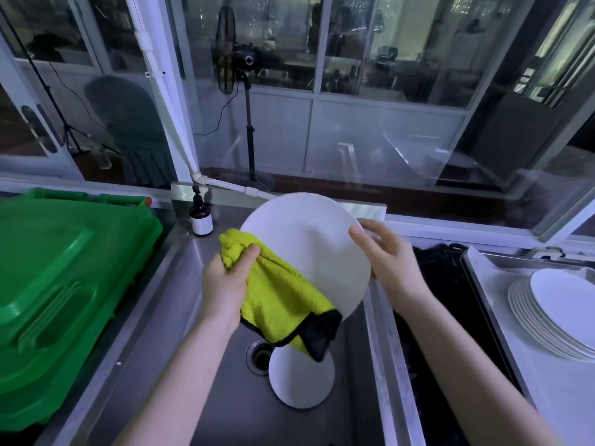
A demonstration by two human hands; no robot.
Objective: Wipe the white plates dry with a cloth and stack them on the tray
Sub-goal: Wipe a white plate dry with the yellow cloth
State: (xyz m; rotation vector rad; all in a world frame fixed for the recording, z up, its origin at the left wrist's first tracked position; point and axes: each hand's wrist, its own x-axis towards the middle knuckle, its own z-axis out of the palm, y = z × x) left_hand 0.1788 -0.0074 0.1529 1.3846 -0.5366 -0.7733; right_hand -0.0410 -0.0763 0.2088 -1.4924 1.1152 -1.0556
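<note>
A white plate [309, 249] is held tilted above the steel sink [154, 333]. My right hand [386, 255] grips its right rim, thumb on the face. My left hand [227, 281] grips a yellow-green cloth [277, 294] with a black edge, laid over the plate's lower left; the cloth's corner hangs down. Another white plate [301, 381] lies in the sink beside the drain [259, 357], partly behind the cloth. A stack of several white plates [560, 310] rests on the metal tray [483, 284] at the right.
A big green plastic bin lid [64, 284] fills the left side. A dark pump bottle [200, 217] stands at the sink's back left corner. A black mat [444, 317] lies between sink and tray. Glass windows run along the back.
</note>
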